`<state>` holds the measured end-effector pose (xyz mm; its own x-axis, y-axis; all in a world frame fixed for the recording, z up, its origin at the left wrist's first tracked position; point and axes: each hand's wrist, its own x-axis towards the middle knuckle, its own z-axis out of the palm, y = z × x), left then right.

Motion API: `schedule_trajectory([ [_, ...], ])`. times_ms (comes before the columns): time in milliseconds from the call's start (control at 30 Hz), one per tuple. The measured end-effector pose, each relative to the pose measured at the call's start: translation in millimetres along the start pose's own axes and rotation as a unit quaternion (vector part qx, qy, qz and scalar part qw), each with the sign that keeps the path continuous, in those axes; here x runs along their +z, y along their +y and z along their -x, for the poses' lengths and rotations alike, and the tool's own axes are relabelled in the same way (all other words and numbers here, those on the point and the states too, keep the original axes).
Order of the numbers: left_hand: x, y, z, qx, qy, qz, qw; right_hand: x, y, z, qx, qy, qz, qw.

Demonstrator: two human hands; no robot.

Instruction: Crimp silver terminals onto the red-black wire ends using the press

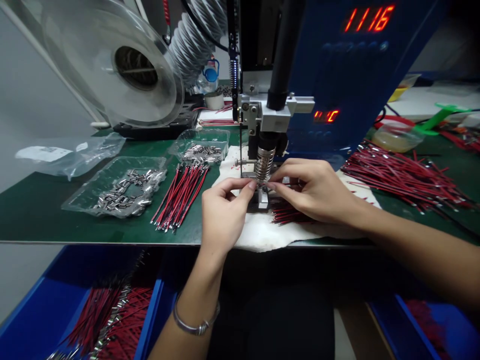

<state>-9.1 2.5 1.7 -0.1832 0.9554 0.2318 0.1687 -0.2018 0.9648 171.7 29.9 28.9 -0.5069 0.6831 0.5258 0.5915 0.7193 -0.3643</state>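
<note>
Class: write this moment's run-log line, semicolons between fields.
left hand: near coiled spring; right hand: near spring, opposite side; grip contents: too small to tell; red wires: on white sheet

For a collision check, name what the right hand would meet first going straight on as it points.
Probably the lower end of the upright metal spring, toward which the right hand points; the left hand lies just beyond. Depth there is unclear.
</note>
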Motion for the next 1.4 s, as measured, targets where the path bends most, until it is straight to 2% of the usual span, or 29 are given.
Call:
schedule_trajectory([
  [767, 0.5, 1.1, 2.4, -0.009, 0.003, 0.0, 1.0, 0.6, 2.0, -1.0, -0.013, 0.005, -0.004, 1.0],
  [1100, 0.2, -1.0, 2.0, 0.012, -0.005, 0.0, 1.0, -3.7, 3.5, -2.7, -0.06, -0.02, -0.002, 0.998],
  [1400, -0.4, -4.1, 3.6, 0.01, -0.001, 0.004, 1.0, -5.6, 6.3, -2.6, -0.069, -0.023, 0.001, 0.997],
])
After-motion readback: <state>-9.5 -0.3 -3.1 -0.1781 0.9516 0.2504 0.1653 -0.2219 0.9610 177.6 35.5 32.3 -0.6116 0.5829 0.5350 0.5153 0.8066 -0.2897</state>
